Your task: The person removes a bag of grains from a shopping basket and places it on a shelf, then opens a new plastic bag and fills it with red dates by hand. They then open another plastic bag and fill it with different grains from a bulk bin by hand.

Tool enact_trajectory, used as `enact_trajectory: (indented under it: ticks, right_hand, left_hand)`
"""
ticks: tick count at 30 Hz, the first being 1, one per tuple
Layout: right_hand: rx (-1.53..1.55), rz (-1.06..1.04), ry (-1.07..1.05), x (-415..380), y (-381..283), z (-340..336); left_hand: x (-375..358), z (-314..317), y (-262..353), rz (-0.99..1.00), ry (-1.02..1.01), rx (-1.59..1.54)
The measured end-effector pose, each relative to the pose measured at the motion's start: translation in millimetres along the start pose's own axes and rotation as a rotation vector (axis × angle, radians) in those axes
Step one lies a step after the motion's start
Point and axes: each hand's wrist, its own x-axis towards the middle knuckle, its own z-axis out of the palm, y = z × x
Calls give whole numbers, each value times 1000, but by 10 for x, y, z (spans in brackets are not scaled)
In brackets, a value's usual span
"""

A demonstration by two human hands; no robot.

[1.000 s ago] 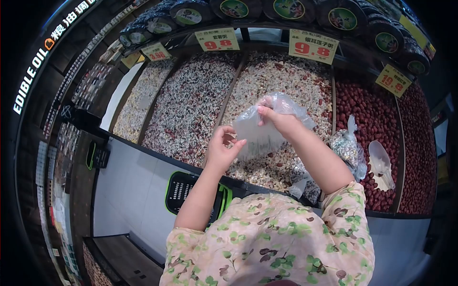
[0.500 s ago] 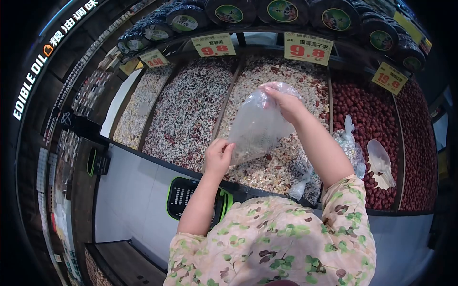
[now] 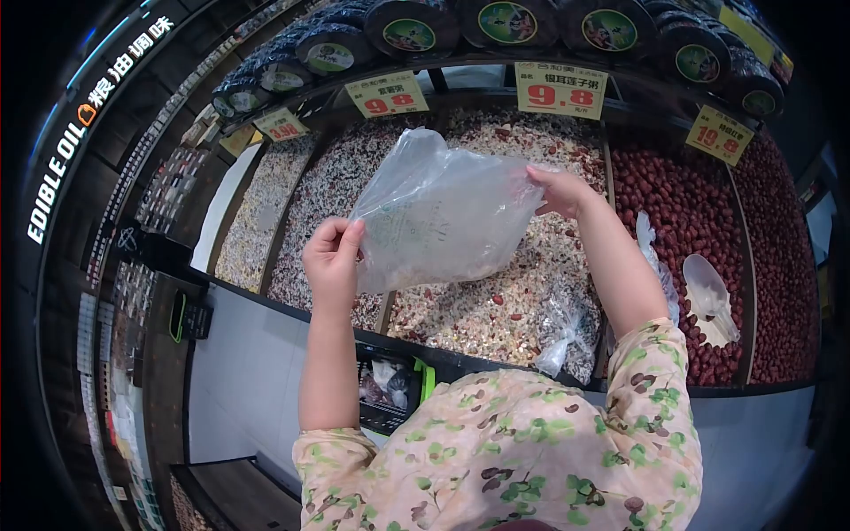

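Observation:
A clear plastic bag (image 3: 443, 212) with faint green print is stretched between my two hands above the bins. My left hand (image 3: 333, 257) pinches its left edge, thumb pressed against the fingers. At the upper right corner, my right hand (image 3: 563, 191) grips the plastic between thumb and fingers. Below the bag lies a bin of mixed pale grains with red bits (image 3: 478, 323). A tied bag of grain (image 3: 567, 329) rests at the front of that bin, near my right forearm.
Red dates (image 3: 673, 208) fill the bin at right, with a clear scoop (image 3: 707, 292) lying on them. Dark mixed rice (image 3: 323, 190) is at left. Price signs (image 3: 561, 90) and round dark packages (image 3: 507, 23) line the back. A green-edged basket (image 3: 394, 387) stands below the front edge.
My left hand has moved left and up, while my right hand has shifted slightly right and down. The bag is now spread wider between them.

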Motion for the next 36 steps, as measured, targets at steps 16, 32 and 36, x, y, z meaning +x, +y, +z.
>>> enact_trajectory:
  ticks: [16,32,36]
  right_hand:
    - [145,-167,7,-83,61,96]
    - [583,-320,30,-369,249,101]
    - [350,-363,190,-383,267,81]
  left_hand:
    - [566,3,681,190,1,46]
    - [535,128,494,377,-42,447]
    - [568,58,615,569,127,681]
